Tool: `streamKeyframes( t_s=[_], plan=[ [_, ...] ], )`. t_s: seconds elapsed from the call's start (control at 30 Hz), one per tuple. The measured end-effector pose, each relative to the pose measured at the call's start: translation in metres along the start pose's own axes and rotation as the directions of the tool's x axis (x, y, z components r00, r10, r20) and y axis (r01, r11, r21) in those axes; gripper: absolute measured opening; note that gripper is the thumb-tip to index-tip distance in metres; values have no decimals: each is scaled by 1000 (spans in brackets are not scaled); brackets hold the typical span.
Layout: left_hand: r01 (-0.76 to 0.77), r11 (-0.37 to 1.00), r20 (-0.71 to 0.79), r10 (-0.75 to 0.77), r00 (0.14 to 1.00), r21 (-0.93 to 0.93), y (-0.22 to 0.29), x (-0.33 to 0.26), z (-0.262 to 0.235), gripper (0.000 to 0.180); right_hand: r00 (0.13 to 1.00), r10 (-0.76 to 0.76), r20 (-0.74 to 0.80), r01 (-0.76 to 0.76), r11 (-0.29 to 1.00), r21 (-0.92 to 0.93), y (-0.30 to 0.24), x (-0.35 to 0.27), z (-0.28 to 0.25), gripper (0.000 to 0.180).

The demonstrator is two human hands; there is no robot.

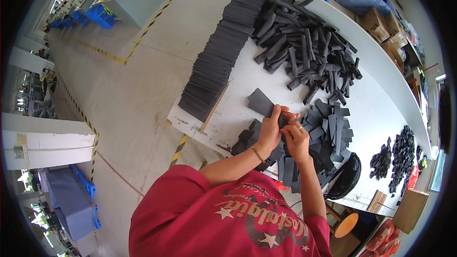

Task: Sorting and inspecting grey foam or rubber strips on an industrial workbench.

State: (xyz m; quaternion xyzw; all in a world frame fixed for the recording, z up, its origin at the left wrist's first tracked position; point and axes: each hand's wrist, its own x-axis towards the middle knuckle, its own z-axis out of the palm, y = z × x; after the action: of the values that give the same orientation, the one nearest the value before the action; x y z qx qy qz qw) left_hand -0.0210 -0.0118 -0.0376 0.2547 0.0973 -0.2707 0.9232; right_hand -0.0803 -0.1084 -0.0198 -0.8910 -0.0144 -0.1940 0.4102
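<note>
Over the near part of the white table [234,91], my hands meet around dark grey flat pieces. My left hand [270,132] is closed on a dark grey flat piece [260,102], whose wide end sticks out beyond the fingertips to the far left. Close beside it, the fingers of my right hand [297,141] are pinched at the dark material between the hands; a ring shows on one finger. How the material lies between the fingers is hidden. Loose flat dark pieces [328,126] lie heaped to the right of my hands, and another heap [246,139] is by my left wrist.
A long row of stacked dark pieces [223,52] runs along the table's left edge. Rolled dark tubes [304,43] are piled at the far side. A black bag [345,176] and small dark pieces [402,154] lie to the right. A round stool [346,225] stands below.
</note>
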Motion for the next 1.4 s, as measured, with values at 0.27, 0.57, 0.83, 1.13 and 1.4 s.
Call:
streamKeyframes(
  t_s=[0.27, 0.57, 0.83, 1.13, 1.4],
  plan=[
    [-33, 999, -1, 33, 999, -20, 2, 0, -4, 39, 1000, -24, 11, 23, 1000, 16, -2, 4, 4, 13],
    [4, 1000, 46, -3, 999, -20, 9, 4, -10, 37, 1000, -22, 19, 22, 1000, 12, -3, 7, 7, 13],
    [-53, 996, 91, 47, 995, 67, 37, 19, -2, 39, 836, 537, -112, -352, 681, 642, -20, 13, 41, 11],
    [-171, 975, 255, 131, 958, 141, 78, 30, 11, 43, 699, 715, 14, -472, 447, 759, -38, 22, 0, 32],
    [-46, 978, 287, -14, 958, 201, 59, 28, 16, 42, 733, 677, 68, -416, 367, 832, -27, 32, 23, 13]
  ],
)
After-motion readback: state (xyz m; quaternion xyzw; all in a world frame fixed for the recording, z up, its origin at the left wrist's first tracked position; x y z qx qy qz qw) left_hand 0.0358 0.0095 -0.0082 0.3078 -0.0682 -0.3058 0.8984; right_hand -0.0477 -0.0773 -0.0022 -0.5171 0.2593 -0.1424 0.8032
